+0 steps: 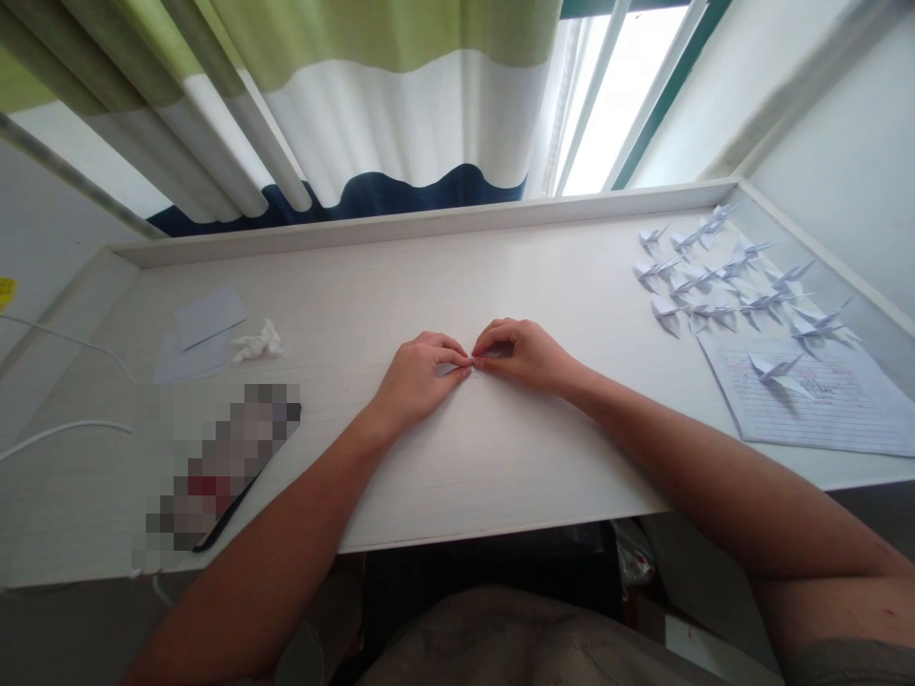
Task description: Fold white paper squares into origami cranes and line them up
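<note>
Left hand and right hand: fingertips together, pinched on a small piece of paper at frame centre, mostly hidden. Folded paper birds at upper right appear finished; the pinched piece appears unfinished; flat sheets at left are unfolded.

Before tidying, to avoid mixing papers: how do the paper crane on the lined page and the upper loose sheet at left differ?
The paper crane is folded into points; the upper loose sheet lies flat. The crane sits on the lined page, the sheet overlaps another sheet. Both look white.
</note>
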A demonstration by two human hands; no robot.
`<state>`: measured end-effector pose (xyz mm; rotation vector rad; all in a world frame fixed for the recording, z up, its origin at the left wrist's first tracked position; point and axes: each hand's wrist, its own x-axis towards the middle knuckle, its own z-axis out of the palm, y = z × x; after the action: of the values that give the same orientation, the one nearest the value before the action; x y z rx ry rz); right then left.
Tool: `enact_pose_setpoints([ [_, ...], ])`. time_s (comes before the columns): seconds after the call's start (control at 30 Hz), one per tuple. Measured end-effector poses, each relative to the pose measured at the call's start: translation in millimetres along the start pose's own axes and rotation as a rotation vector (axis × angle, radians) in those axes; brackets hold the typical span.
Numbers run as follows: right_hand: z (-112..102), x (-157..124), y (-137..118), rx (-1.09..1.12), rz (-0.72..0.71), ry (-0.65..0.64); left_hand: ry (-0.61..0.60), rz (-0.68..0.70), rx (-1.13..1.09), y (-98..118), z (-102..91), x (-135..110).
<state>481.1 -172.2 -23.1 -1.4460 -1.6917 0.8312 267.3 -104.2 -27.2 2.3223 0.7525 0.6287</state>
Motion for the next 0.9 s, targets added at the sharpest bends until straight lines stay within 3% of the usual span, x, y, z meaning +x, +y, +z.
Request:
enact_pose_setpoints([
  [0.13,-11,-5,8,0.092,-0.019,-0.078,-0.003,0.019,0.014,-1,-0.8,-1],
  [0.27,-13,-8,6,-0.059,-0.135,-0.116,-0.009,0.023,0.027,0,-1.2,-2],
  [0.57,-4,-4,8,-0.171,-0.162,-0.107,0.037,-0.049,0.031,6,3.5,2],
  [0.9,-10,-8,6,-0.272,0.011,0.001,0.037,-0.03,0.173,16,5.7,-1],
])
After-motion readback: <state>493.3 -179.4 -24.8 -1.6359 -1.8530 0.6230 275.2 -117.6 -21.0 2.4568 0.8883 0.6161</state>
